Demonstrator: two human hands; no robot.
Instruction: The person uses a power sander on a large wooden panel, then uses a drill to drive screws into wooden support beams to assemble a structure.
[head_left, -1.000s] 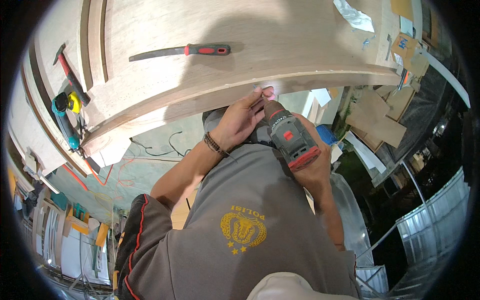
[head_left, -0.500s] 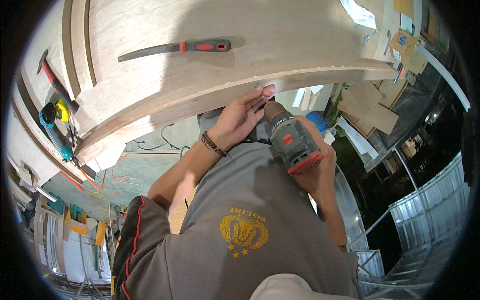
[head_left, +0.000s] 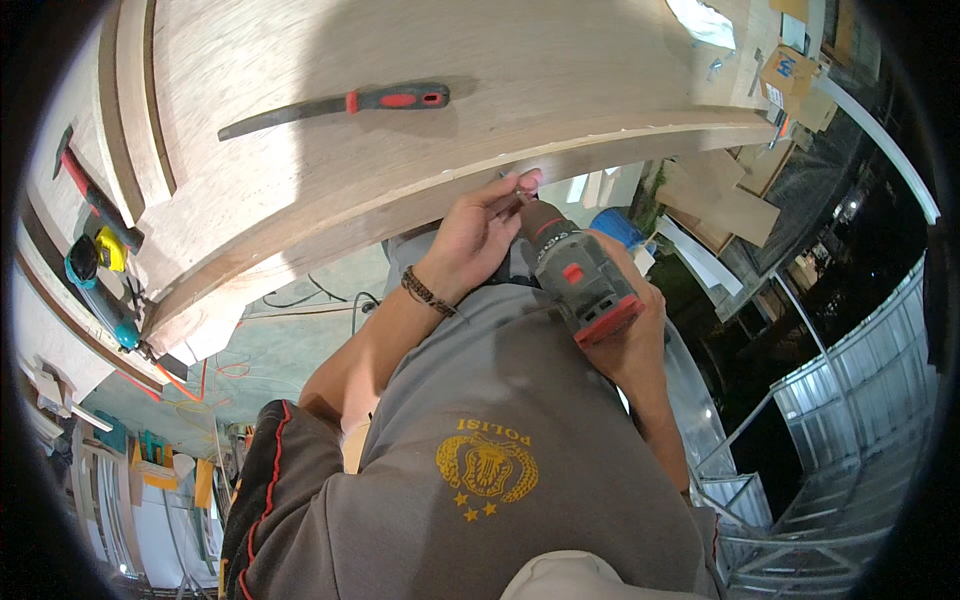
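Observation:
My right hand (head_left: pixel 645 325) is wrapped round the handle of a grey and black cordless drill (head_left: pixel 578 272) with red parts. The drill's chuck points up and left, toward the curved wooden edge strip (head_left: pixel 440 195) of the workbench-like panel. At the tip of the bit, my left hand (head_left: pixel 468 240) pinches with thumb and fingers a small thin piece that looks like a screw, mostly hidden by the fingertips. Both hands are close together just below the strip. On the panel above them lies a file (head_left: pixel 335 105) with a black and red handle.
At the left lie a hammer (head_left: pixel 98 190), a yellow tape measure (head_left: pixel 110 250) and a teal and black power tool (head_left: pixel 100 295). Two wooden strips (head_left: pixel 135 110) stand on the panel (head_left: pixel 250 50). Cardboard pieces (head_left: pixel 720 190) and a blue container (head_left: pixel 617 227) are at the right, below the panel.
The view has shifted slightly, so the file, hammer and panel sit a little farther left. My hands and the drill stay together at the wooden edge, almost unchanged.

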